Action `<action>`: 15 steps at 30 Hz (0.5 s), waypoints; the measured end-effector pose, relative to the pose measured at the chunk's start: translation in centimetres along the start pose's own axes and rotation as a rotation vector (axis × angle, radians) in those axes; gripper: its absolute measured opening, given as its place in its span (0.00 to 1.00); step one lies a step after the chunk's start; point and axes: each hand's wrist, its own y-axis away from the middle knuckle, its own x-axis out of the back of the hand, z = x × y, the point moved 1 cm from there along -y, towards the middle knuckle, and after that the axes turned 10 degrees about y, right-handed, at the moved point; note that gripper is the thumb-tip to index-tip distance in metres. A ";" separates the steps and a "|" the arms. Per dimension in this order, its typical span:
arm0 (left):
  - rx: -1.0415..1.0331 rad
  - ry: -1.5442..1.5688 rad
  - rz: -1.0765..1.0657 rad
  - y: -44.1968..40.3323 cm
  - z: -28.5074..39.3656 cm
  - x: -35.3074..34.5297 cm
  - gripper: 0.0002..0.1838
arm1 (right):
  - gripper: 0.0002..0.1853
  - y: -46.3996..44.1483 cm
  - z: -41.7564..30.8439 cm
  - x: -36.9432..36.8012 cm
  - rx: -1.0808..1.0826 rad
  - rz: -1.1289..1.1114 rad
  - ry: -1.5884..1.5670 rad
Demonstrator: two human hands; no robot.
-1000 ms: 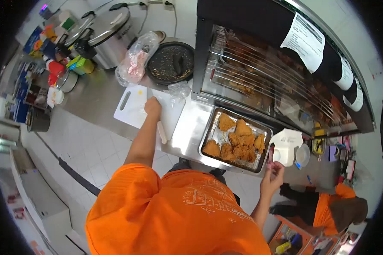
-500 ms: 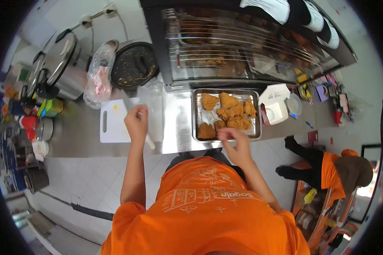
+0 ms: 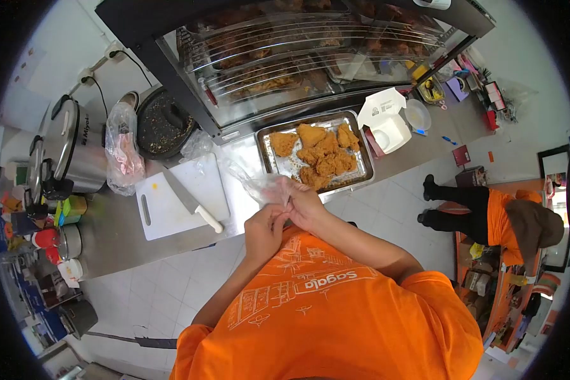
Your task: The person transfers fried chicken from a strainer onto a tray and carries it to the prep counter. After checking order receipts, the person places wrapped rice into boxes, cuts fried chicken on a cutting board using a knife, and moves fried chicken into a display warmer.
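Observation:
My left hand (image 3: 265,233) and my right hand (image 3: 305,201) meet in front of my chest, at the counter's front edge. Both are closed, their fingertips pinching a piece of thin clear plastic (image 3: 254,182); whether it is a bag or a glove, I cannot tell. Just beyond my right hand, a metal tray (image 3: 264,147) holds several pieces of fried chicken (image 3: 326,154). Left of my hands lies a white cutting board (image 3: 216,180), with a white-handled knife (image 3: 183,195) resting on it.
A glass-fronted warmer (image 3: 259,114) stands behind the tray. An opened white box (image 3: 391,130) sits right of it. Pots (image 3: 85,149), a black lid (image 3: 164,126) and a plastic-bagged item (image 3: 124,158) are at left. Another person (image 3: 503,218) bends over shelves at right.
My hands have come together from the board and tray, and now pinch the clear plastic between them. The view has turned and shifted, leaving the knife in full sight on the board.

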 end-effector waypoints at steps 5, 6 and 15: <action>0.068 0.084 -0.106 -1.0 0.6 -0.7 0.03 | 0.24 -1.0 -0.6 1.3 -0.121 -0.397 -0.340; 0.111 0.149 -0.115 -1.1 1.1 -1.0 0.03 | 0.25 -0.2 -1.6 0.3 -0.111 -0.417 -0.326; 0.132 0.147 -0.151 -1.1 1.5 -1.9 0.03 | 0.32 -0.7 -1.3 1.3 0.044 -0.250 0.106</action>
